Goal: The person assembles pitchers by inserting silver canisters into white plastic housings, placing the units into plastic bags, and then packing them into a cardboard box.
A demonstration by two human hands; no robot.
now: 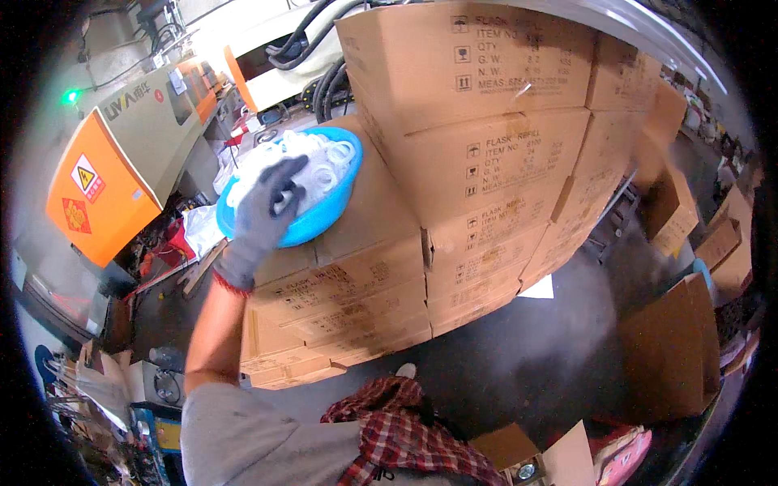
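Observation:
My left hand (263, 215), in a grey glove with a red cuff, reaches over a light-blue plastic basin (324, 223). White plastic rings (328, 166) and other small white pieces fill the basin. The index finger stretches across the pieces, and a gap shows between it and the bent thumb. Nothing can be seen held in the fingers; whether they touch the pieces cannot be made out. The basin stands on stacked cardboard cartons (365, 267). My right hand is out of the picture.
A taller stack of printed cartons (502, 162) rises beside the basin. An orange and beige machine (109, 178) stands at the left. Opened cartons (668, 348) lie at the right, and another open box (506, 449) sits near my body. Black hoses (328, 85) hang behind the basin.

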